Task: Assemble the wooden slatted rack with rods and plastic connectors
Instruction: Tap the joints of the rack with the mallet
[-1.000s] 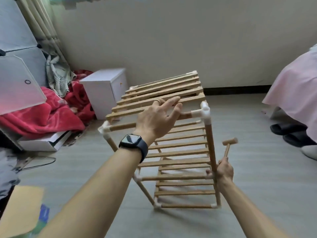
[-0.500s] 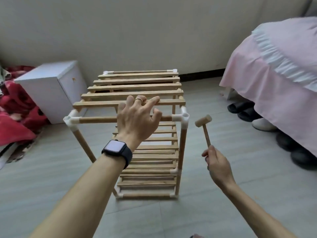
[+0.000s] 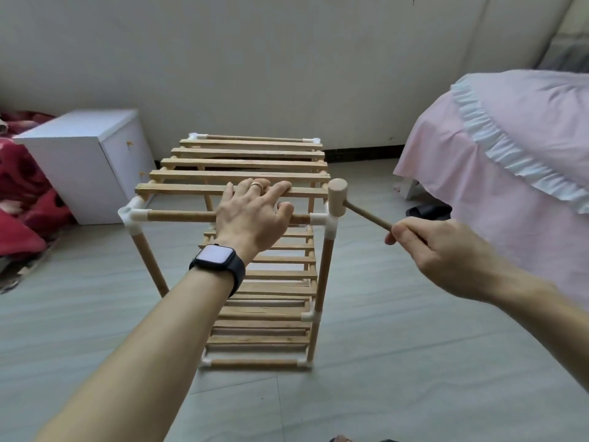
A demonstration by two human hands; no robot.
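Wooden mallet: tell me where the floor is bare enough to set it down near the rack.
Bare grey floor lies between the wooden slatted rack and the pink bedspread, and in front of the rack toward you. Crowded: dark slippers at its hem, red blanket beside the white cabinet.

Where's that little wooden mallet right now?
The mallet is right of centre in the head view, its handle gripped by the right hand and its head at the white connector on the near right top corner of the rack.

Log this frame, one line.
left hand: rests on rack top | right hand: grips mallet | mallet head at near-right connector
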